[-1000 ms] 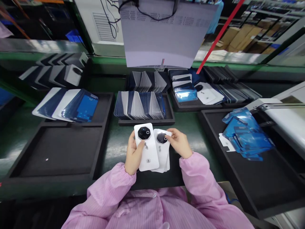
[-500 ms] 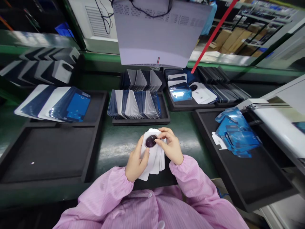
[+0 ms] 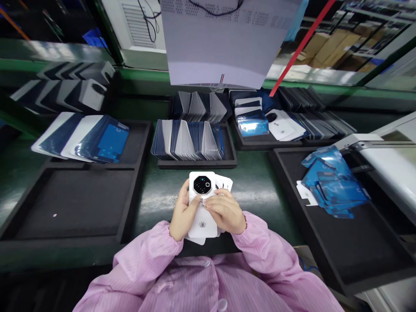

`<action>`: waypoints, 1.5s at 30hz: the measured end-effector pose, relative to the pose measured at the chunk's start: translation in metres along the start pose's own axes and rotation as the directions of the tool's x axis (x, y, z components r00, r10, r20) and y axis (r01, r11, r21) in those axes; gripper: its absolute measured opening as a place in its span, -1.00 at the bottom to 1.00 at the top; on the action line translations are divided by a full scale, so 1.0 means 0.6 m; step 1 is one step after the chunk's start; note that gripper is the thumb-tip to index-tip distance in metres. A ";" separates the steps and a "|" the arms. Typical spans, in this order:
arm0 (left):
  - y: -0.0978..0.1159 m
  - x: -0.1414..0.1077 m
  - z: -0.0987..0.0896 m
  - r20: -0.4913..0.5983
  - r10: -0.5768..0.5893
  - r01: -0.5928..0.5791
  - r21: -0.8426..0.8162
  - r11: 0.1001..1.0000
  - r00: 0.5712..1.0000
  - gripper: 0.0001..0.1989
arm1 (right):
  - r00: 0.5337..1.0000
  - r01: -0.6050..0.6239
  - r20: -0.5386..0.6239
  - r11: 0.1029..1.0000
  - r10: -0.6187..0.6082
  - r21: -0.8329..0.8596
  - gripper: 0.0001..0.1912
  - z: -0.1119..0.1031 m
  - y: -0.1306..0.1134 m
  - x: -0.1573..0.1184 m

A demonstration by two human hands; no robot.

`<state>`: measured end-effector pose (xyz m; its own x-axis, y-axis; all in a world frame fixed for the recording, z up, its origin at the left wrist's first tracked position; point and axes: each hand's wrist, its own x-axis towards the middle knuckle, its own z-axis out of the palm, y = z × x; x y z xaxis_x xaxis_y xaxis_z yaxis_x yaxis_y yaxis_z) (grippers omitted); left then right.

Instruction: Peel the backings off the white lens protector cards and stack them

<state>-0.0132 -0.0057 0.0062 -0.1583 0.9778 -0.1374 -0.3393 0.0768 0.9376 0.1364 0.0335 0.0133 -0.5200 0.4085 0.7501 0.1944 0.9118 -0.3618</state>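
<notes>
A white phone-back sheet with a black eight-sided camera print near its top lies on several more white sheets, which fan out behind it. My left hand is closed around the left edge, its thumb on the front just below the camera print. From the right, my right hand is closed on the sheets, its fingers curled over the front near the middle. What its fingertips may pinch there is hidden. The sheets are held above the dark green bench, close to my body.
Behind my hands stands a black tray packed with fanned sheets. To the left, another tray has white and blue sheets at its back. Blue film pieces pile up in the right tray. A white panel hangs above.
My right hand has moved down from the camera print to the middle of the sheet. The front sheet now faces me more squarely, and the print is no longer covered. The view shifted slightly.
</notes>
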 end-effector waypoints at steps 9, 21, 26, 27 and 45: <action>0.002 -0.003 -0.002 0.010 0.049 -0.049 0.024 0.999 0.999 -0.45 | 0.999 0.033 -0.009 0.999 -0.033 0.010 -0.68 -0.002 0.001 0.000; 0.001 -0.005 -0.003 0.011 0.056 -0.057 0.061 0.997 0.998 -0.43 | 0.999 0.031 -0.027 0.999 -0.030 0.045 -0.67 -0.002 -0.001 0.000; 0.000 -0.007 -0.004 0.019 0.048 -0.049 0.049 0.998 0.999 -0.42 | 1.000 0.020 -0.017 0.998 -0.019 0.052 -0.65 -0.003 -0.001 -0.001; 0.000 -0.008 -0.004 0.020 0.047 -0.048 0.051 0.998 0.999 -0.41 | 1.000 0.020 -0.019 0.998 -0.019 0.053 -0.64 -0.003 -0.001 -0.001; -0.002 -0.017 0.002 0.108 -0.059 0.049 0.094 0.994 0.992 -0.43 | 0.889 -0.451 -0.105 0.892 0.446 -0.027 -0.37 -0.018 0.014 0.005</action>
<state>-0.0103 -0.0154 0.0069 -0.0367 0.9869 -0.1573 -0.2579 0.1427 0.9556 0.1454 0.0427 0.0186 -0.2882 0.7741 0.5637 0.4306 0.6306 -0.6458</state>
